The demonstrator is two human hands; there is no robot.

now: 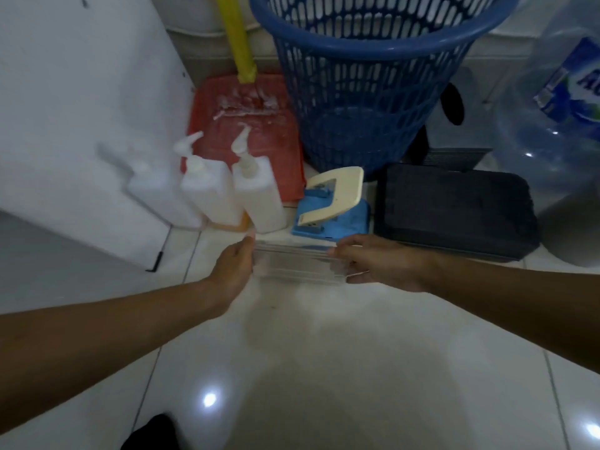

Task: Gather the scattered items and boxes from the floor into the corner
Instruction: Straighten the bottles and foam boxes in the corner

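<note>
Right hand (373, 261) grips one end of a clear plastic box (298, 266), thumb on top and fingers curled beneath. The left hand (233, 264) lies against the opposite end, its fingers hidden, so its hold cannot be told. Just beyond both hands, white pump bottles (233, 186), a blue hole punch (331, 206) and a black tray (454, 209) crowd beneath a blue basket (367, 79); the two-handed hold likely steadies the box for setting down before them.

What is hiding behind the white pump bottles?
A red dustpan and a yellow handle sit behind the white pump bottles. The bottles cover its front edge, so that part cannot be seen.
</note>
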